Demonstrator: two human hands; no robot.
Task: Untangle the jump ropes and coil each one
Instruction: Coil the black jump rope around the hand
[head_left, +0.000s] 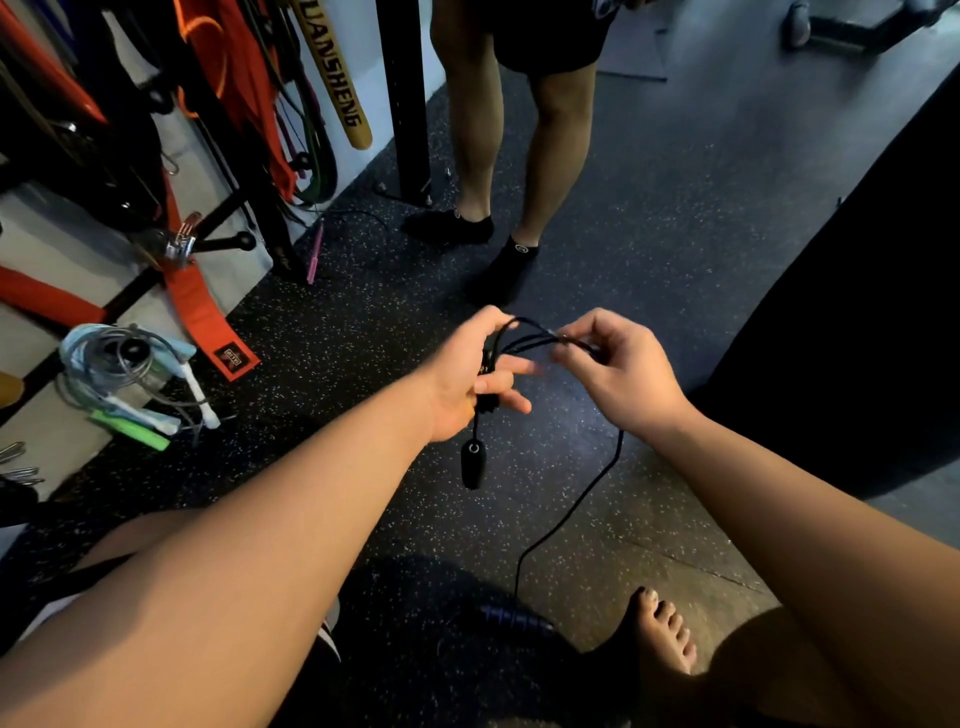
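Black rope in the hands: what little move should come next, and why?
Probably the right hand should lay its pinched strand into the left hand as another loop. The left hand holds several loops of the black rope, while a long tail trails down to the handle on the floor.

Both hands — left (462, 384), right (618, 364) — hold loops of a black jump rope (524, 338) above the speckled floor (363, 322).
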